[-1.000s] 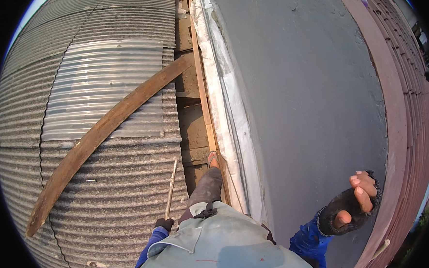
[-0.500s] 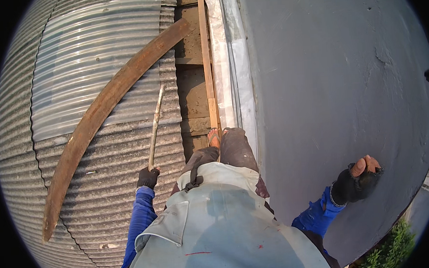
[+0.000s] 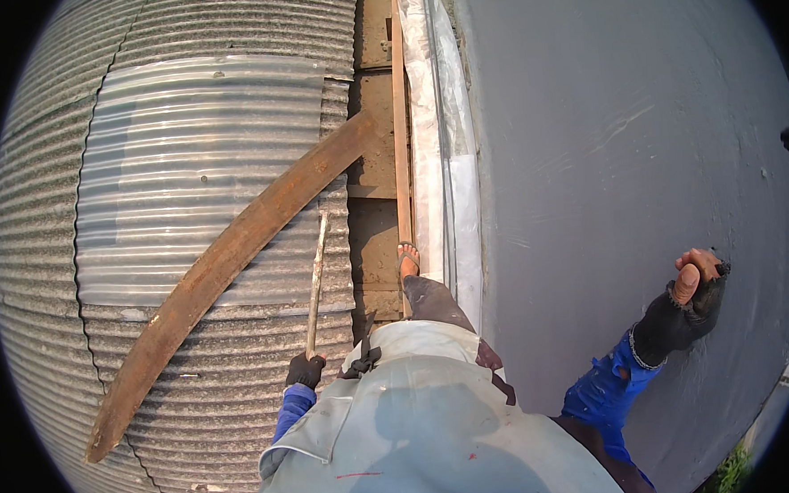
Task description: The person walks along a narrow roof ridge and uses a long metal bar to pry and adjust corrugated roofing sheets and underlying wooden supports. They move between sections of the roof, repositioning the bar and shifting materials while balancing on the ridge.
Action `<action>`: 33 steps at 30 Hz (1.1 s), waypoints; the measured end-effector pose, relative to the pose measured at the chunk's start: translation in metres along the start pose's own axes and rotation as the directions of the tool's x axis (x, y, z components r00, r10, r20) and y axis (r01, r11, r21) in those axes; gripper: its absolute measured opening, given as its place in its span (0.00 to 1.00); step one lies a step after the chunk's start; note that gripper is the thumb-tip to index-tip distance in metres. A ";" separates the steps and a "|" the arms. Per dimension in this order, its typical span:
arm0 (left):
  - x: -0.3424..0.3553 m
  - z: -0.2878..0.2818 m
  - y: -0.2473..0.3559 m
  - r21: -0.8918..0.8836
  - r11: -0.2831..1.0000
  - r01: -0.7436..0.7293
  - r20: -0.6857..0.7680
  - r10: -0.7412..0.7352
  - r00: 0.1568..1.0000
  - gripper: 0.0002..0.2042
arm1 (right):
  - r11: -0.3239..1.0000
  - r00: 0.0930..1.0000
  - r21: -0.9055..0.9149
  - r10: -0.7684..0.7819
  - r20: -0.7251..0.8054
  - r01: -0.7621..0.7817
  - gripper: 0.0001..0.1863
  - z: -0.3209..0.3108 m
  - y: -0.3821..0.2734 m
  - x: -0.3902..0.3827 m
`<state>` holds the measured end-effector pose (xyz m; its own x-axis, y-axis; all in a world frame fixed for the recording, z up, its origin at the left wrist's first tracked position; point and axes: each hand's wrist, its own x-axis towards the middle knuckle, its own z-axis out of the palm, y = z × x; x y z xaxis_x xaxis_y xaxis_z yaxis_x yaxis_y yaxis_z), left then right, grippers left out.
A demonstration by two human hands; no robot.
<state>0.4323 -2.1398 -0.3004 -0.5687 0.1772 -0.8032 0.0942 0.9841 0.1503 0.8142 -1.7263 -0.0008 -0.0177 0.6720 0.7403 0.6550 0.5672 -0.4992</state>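
Between a corrugated roof (image 3: 185,168) and a grey wall (image 3: 621,145), a narrow ledge of brick (image 3: 378,238) was stood upon, one sandalled foot (image 3: 408,260) being set on it beside a thin upright batten (image 3: 400,139) and a strip of white plastic sheet (image 3: 452,181). A slim stick (image 3: 316,277) was held in the left hand (image 3: 305,370), the gloved grip being closed round its lower end, with the shaft pointed up and away over the roof sheets. Its far end was seen just below a long brown plank (image 3: 226,264), which lay slantwise across the roof; whether the two touched could not be told. The right hand (image 3: 687,302), in a fingerless glove, was pressed against the wall with its grip loosely curled and nothing held in it. A pale apron (image 3: 421,406) and blue sleeves (image 3: 599,396) were seen below.

As for progress, little could be judged as done: the wall was seen smooth and even throughout, the plank was left lying loose, and no fresh mark was seen on the roof. The stick was judged to be merely carried, with the free hand used for balance, so the work was taken to be at an early or in-between stage
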 end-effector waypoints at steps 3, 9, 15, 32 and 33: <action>0.008 -0.018 0.024 -0.033 0.999 0.029 -0.013 -0.029 0.999 0.22 | 0.998 0.997 0.002 -0.069 -0.025 0.069 0.19 0.037 0.016 0.033; 0.019 -0.027 0.034 -0.032 0.997 0.076 -0.073 -0.078 0.994 0.21 | 0.799 0.969 -0.561 -0.247 0.022 0.216 0.16 0.070 0.040 0.045; 0.026 -0.020 0.052 -0.060 0.987 0.147 -0.028 -0.149 0.988 0.20 | 0.776 0.954 -0.574 -0.298 0.032 0.261 0.12 0.063 0.056 0.038; 0.021 -0.032 0.100 0.022 0.996 0.085 -0.086 -0.083 0.993 0.20 | 0.785 0.936 -0.517 -0.337 0.105 0.341 0.07 0.061 0.059 0.042; 0.021 -0.033 0.100 0.020 0.996 0.091 -0.084 -0.089 0.992 0.20 | 0.791 0.939 -0.513 -0.329 0.103 0.333 0.07 0.061 0.059 0.042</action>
<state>0.4027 -2.0383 -0.2830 -0.6418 0.0872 -0.7619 0.0581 0.9962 0.0650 0.8058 -1.6354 -0.0262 -0.3099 0.4932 0.8129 0.8998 0.4283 0.0832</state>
